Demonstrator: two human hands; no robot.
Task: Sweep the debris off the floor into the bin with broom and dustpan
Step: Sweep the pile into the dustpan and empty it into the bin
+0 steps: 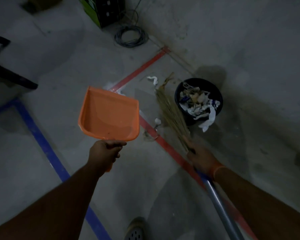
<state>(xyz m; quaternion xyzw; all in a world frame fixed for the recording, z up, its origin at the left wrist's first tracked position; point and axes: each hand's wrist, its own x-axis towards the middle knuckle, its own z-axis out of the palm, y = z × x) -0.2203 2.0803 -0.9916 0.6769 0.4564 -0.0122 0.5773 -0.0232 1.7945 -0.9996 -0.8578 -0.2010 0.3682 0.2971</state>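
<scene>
Head-camera view, dim light: a person stands over a grey concrete floor point(249, 49) marked with red tape point(142, 66) and blue tape point(42, 141). The left hand point(105, 150) curls its fingers round the handle of an orange dustpan point(109, 113), held up off the floor with its pan facing the camera; only a few dark specks show inside it. The right hand point(200, 157), an orange band at the wrist, grips a straw broom point(171, 111) where the bristles meet the grey handle, the bristle tips pointing away beside a dark round bin point(198, 99). The bin stands just right of the broom and is heaped with crumpled white paper and scraps, one white piece hanging over its near rim. Loose paper debris point(153, 80) lies on the floor left of the bristles, with more scraps near the red tape. A coil of cable point(131, 36) lies farther off.
</scene>
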